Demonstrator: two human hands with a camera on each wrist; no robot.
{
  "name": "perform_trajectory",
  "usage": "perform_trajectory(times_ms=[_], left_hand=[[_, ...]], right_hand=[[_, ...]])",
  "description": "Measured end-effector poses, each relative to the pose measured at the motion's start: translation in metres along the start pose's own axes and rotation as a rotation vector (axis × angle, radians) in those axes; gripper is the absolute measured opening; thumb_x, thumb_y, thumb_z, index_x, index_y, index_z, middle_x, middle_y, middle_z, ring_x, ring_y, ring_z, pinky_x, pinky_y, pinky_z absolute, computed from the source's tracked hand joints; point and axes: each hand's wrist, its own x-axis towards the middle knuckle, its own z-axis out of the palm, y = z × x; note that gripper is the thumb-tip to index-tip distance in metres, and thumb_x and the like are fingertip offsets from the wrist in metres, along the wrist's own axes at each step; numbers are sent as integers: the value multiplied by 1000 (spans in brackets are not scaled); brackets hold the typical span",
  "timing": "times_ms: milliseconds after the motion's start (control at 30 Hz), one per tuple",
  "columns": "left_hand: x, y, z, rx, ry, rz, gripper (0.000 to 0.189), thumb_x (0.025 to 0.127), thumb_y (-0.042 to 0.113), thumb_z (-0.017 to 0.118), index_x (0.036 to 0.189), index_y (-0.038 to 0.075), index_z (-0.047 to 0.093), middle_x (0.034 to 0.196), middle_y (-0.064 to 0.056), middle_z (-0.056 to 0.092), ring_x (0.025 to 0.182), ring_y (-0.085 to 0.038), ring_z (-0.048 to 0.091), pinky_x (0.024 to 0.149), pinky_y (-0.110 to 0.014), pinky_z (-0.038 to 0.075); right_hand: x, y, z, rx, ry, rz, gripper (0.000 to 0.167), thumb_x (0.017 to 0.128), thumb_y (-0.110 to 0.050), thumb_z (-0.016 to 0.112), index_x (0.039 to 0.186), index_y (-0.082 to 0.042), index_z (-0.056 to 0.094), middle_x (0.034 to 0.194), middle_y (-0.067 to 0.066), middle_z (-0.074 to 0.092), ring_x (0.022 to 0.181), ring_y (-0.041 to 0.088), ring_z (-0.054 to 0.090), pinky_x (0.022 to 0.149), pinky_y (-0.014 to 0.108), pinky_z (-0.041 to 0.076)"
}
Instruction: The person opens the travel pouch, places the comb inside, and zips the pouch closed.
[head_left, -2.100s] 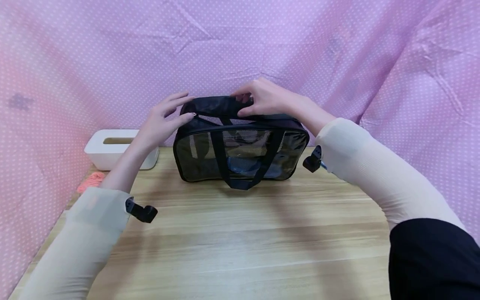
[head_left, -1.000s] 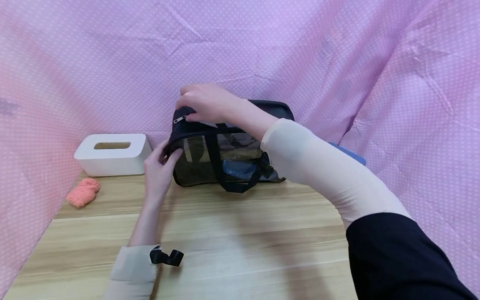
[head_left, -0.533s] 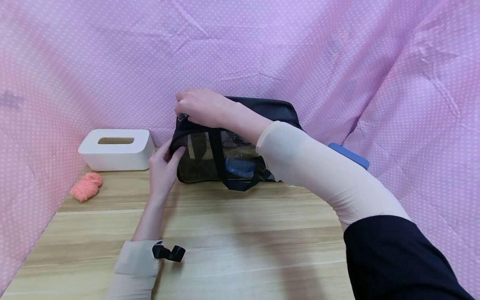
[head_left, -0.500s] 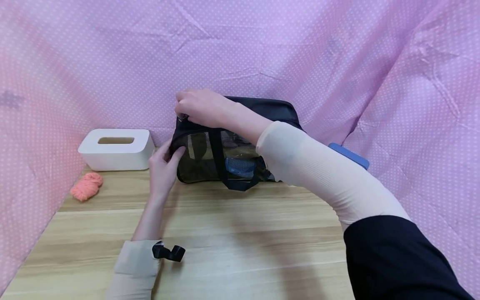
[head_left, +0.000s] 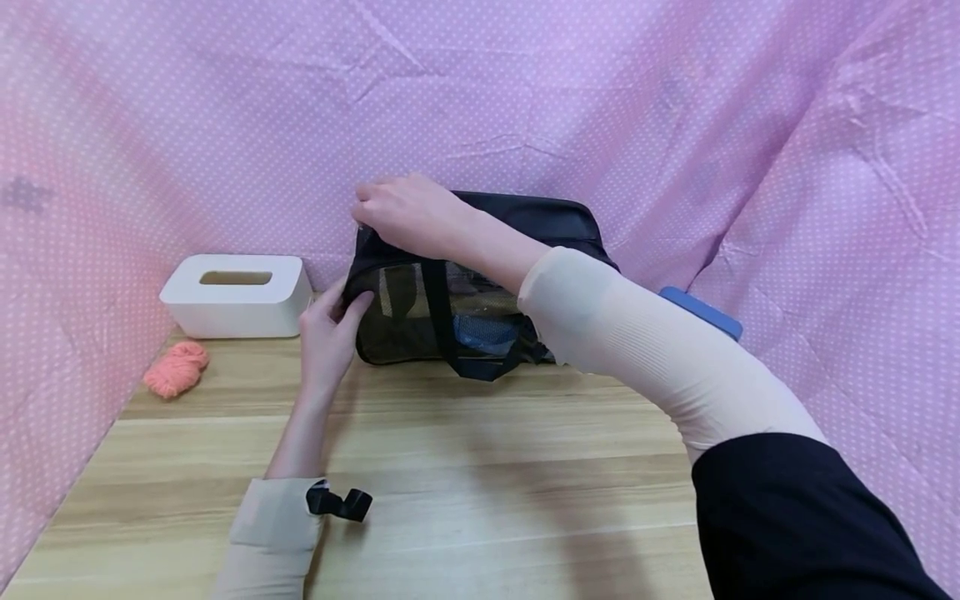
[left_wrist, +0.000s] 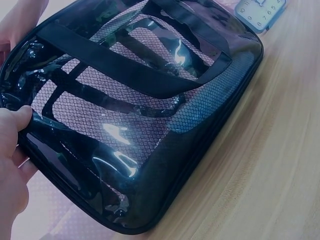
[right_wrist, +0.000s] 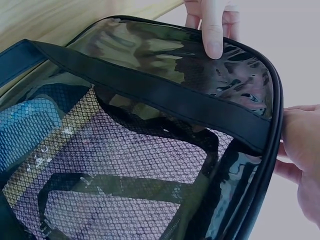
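A black bag (head_left: 401,329) with clear panels, strap handles and a zip top stands upright at the back of the table. A blue thing (head_left: 483,332) shows through its front. My left hand (head_left: 326,337) grips the bag's left end, thumb on the clear front panel and fingers behind, as the left wrist view also shows. My right hand (head_left: 412,212) reaches across to the top left corner with curled fingers, apparently pinching the zipper pull, which the hand mostly hides. In the right wrist view, the right hand (right_wrist: 305,155) is beside the bag's top edge.
Left of the bag stands a white tissue box (head_left: 236,300) with a bundle of coral yarn (head_left: 177,369) in front of it. A blue-edged clock (left_wrist: 260,15) stands beyond the bag's right end. Pink dotted cloth (head_left: 480,100) hangs behind the table (head_left: 480,500).
My right hand has moved from the middle of the bag's top to its left corner. My left hand has dropped from that corner to the left end. The last half second shows little movement.
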Motion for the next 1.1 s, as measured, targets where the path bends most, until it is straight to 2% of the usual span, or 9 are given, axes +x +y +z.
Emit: perform_trajectory(times_ms=[233, 467, 567, 733, 833, 1000, 1100], left_hand=[[0, 0, 0, -26, -4, -12, 29, 96, 12, 73, 125, 7, 75, 119, -15, 75, 93, 7, 67, 83, -9, 52], [0, 1, 0, -1, 9, -13, 27, 96, 14, 74, 122, 8, 76, 115, -15, 76, 88, 7, 66, 79, -9, 52], [-1, 2, 0, 1, 15, -14, 26, 95, 14, 74, 120, 8, 77, 113, -17, 76, 87, 7, 66, 78, -9, 52], [-1, 1, 0, -9, 17, -17, 24, 95, 13, 74, 118, 6, 77, 113, -15, 76, 89, 7, 68, 80, -10, 53], [-1, 1, 0, -2, 16, -15, 23, 95, 13, 75, 116, 5, 78, 106, -3, 77, 86, 7, 68, 78, -9, 53], [0, 0, -1, 16, 14, -18, 21, 94, 14, 75, 113, 7, 79, 91, 28, 71, 80, 7, 67, 74, -9, 51], [0, 0, -1, 16, 8, -18, 20, 94, 15, 75, 112, 6, 79, 89, 31, 70, 78, 7, 66, 73, -9, 51]], right_hand=[[-1, 2, -1, 69, 59, 76, 23, 98, -6, 48, 109, -8, 68, 104, 8, 69, 89, 24, 65, 73, 39, 54], [-4, 4, -6, 244, 94, 211, 18, 96, -5, 50, 93, -11, 66, 86, 1, 61, 78, 18, 52, 68, 29, 39], [-6, 7, -7, 311, 69, 252, 17, 97, -7, 52, 92, -12, 67, 88, 0, 62, 80, 17, 53, 69, 26, 39], [-7, 15, -10, 429, 2, 320, 15, 99, -12, 57, 95, -13, 72, 100, 0, 70, 90, 15, 60, 84, 26, 49], [-9, 20, -10, 525, 1, 351, 15, 96, -10, 60, 93, -11, 75, 99, 0, 72, 92, 14, 61, 88, 25, 50], [-16, 28, -9, 652, -6, 395, 10, 90, -10, 68, 89, -11, 78, 84, -2, 72, 82, 11, 62, 86, 24, 49], [-22, 31, -6, 705, -23, 415, 9, 90, -10, 70, 88, -11, 79, 78, -2, 71, 75, 10, 63, 86, 24, 51]])
